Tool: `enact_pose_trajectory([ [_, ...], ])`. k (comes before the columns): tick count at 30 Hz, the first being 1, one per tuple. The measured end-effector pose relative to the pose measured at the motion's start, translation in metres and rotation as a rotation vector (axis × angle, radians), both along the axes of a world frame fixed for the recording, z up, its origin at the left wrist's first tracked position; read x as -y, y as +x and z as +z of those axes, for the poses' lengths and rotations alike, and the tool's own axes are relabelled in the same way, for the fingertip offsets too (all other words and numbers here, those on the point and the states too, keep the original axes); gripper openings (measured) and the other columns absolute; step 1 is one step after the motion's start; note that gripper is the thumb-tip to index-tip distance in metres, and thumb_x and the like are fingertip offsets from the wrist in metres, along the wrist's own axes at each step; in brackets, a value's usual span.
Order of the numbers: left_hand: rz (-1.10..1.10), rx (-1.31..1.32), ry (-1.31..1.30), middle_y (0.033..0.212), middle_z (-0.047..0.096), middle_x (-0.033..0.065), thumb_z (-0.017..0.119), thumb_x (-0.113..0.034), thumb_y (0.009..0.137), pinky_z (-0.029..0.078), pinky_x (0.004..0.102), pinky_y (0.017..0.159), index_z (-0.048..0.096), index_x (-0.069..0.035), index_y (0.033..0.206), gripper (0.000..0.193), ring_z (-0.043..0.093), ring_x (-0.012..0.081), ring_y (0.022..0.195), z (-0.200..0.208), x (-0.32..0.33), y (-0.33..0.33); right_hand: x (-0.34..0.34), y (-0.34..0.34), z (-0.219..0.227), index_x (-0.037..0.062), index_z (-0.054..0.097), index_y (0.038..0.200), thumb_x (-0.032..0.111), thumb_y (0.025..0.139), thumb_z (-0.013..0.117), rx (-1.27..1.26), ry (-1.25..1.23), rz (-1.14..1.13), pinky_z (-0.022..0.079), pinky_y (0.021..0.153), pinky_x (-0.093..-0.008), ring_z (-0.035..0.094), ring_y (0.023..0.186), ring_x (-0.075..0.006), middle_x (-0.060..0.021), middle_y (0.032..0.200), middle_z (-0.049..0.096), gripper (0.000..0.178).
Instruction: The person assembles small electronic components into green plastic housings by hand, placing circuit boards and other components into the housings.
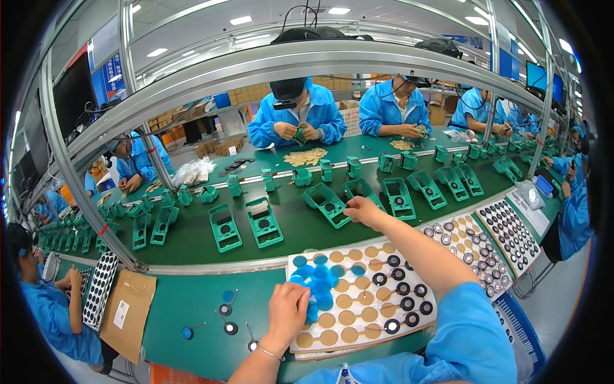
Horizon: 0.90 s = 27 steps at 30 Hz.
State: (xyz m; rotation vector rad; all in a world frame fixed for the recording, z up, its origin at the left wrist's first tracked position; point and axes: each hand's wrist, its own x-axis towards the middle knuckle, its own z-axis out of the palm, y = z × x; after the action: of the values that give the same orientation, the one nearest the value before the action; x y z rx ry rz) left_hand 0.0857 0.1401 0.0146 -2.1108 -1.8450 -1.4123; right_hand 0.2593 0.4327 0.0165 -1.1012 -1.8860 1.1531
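My right hand [366,212] reaches over the green conveyor belt, its fingers closed at the right edge of a tilted green plastic housing [318,197]. Another green housing [368,190] lies just beyond the fingers. Beside a loose pile of thin blue discs [323,299], my left hand [289,312] has its fingertips drawn together; what is between them is hidden. The discs rest on a white foam tray [358,248] with tan round recesses. Small black round speakers with thin wires [407,304] sit along the tray's right side.
Several loose round parts [230,328] lie on the green bench at left, near a cardboard sheet [128,313]. More part trays [508,227] stand at right. Green housings line the belt [185,253]. A metal frame [307,57] crosses overhead. Co-workers in blue [297,115] sit opposite.
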Motion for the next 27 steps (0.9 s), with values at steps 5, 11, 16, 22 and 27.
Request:
enact_pose_trajectory([
  [5, -0.125, 0.13, 0.026, 0.088, 0.06, 0.0113, 0.059, -0.001, 0.079, 0.049, 0.0325, 0.066, 0.063, -0.003, 0.092, 0.014, 0.059, 0.0284, 0.077, 0.001, -0.001, 0.013, -0.042, -0.025, -0.021, -0.0033, 0.051, 0.098, 0.019, 0.078, 0.065, 0.293, 0.35, -0.17, 0.047, 0.077, -0.0414, 0.058, 0.091, -0.038, -0.0213, 0.097, 0.06, 0.033],
  [11, -0.106, -0.074, 0.11, 0.091, 0.058, 0.01, 0.063, -0.003, 0.075, 0.048, 0.0338, 0.067, 0.061, -0.003, 0.095, 0.02, 0.056, 0.0269, 0.079, 0.0, 0.001, 0.011, -0.036, -0.044, -0.009, -0.0052, 0.048, 0.102, 0.019, 0.075, 0.068, 0.495, 0.344, -0.069, 0.046, 0.079, -0.0433, 0.058, 0.093, -0.0372, -0.0224, 0.097, 0.059, 0.041],
  [16, -0.082, -0.103, 0.148, 0.087, 0.057, 0.0086, 0.065, 0.0, 0.071, 0.046, 0.0343, 0.065, 0.063, -0.004, 0.092, 0.022, 0.053, 0.0266, 0.076, 0.0, 0.0, 0.016, -0.035, -0.046, 0.0, -0.0024, 0.053, 0.1, 0.016, 0.073, 0.069, 0.443, 0.514, 0.016, 0.045, 0.081, -0.0407, 0.056, 0.093, -0.0349, -0.0193, 0.097, 0.059, 0.036],
  [22, -0.079, -0.132, 0.116, 0.094, 0.057, 0.0078, 0.067, -0.006, 0.07, 0.044, 0.0356, 0.071, 0.062, -0.004, 0.095, 0.025, 0.053, 0.0254, 0.083, -0.001, 0.002, 0.016, -0.034, -0.063, -0.01, 0.0043, 0.058, 0.099, 0.016, 0.073, 0.068, 0.462, 0.614, 0.13, 0.045, 0.079, -0.0394, 0.055, 0.09, -0.0316, -0.0122, 0.096, 0.059, 0.03],
  [27, -0.07, -0.108, 0.112, 0.094, 0.057, 0.0076, 0.067, -0.005, 0.07, 0.043, 0.037, 0.074, 0.062, -0.004, 0.094, 0.024, 0.052, 0.0264, 0.084, -0.001, 0.004, 0.016, -0.039, -0.062, -0.024, 0.0061, 0.06, 0.095, 0.015, 0.074, 0.067, 0.455, 0.798, 0.138, 0.045, 0.079, -0.0383, 0.053, 0.09, -0.0303, -0.0097, 0.092, 0.059, 0.025],
])
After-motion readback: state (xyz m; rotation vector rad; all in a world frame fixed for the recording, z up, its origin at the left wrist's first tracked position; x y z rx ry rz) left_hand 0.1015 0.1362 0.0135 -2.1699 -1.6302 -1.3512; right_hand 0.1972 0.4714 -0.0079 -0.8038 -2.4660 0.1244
